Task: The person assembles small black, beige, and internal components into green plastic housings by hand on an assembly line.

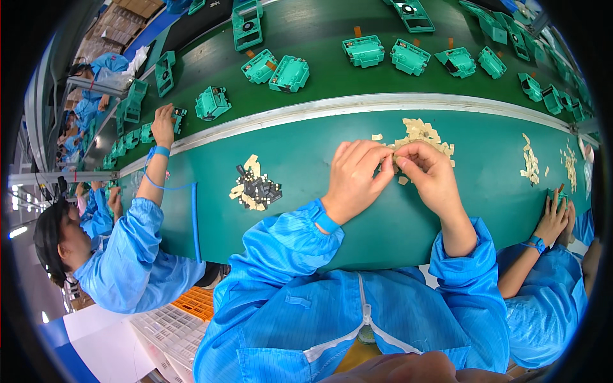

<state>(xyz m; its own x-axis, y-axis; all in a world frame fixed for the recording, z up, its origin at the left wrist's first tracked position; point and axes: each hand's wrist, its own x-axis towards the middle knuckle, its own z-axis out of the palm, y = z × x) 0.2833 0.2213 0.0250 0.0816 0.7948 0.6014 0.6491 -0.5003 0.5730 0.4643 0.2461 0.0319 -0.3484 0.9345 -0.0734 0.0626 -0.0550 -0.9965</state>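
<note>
Toward the far edge of the counter [306,137], beside cream pieces [424,132], a small, half-hidden item [395,158] is being pinched between left hand [359,180] and right hand [433,175], both narrowed; light, even pressure should be being applied.

I can't make out what the left hand [357,177] and right hand [431,179] hide where they meet; the upper edge crops a green casing [418,23].

Green tabletop [294,140] beside a green belt [325,80]
Cardboard boxes [121,33] upper left, lit lamp [18,232] far left, orange crate [196,302] lower left.
</note>
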